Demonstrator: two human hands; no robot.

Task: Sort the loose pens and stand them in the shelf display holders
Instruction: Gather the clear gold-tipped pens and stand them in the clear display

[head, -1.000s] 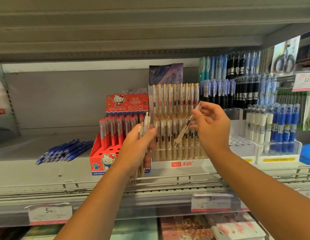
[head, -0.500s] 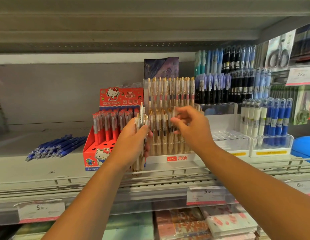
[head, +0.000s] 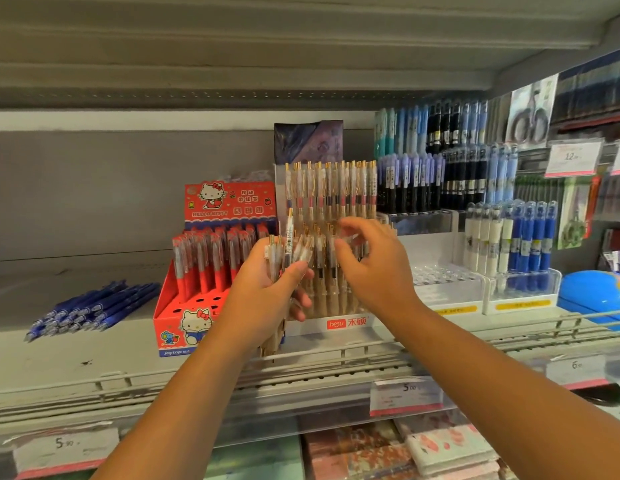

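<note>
Since half a second before, the right hand (head: 370, 268) had drifted back left from the display holder (head: 346, 323) toward the bundle of clear pens (head: 287, 244). Its fingers were curled and blurry, so I couldn't tell if it was pinching anything. The left hand (head: 267, 296) gripped that bundle upright, clips up, just in front of the holder's left end near the shelf (head: 94, 358) front edge. My guess at what mattered next: the pens stood vertical just left of the right thumb, and the slots sat right behind it, so the right hand was the nearer one.
</note>
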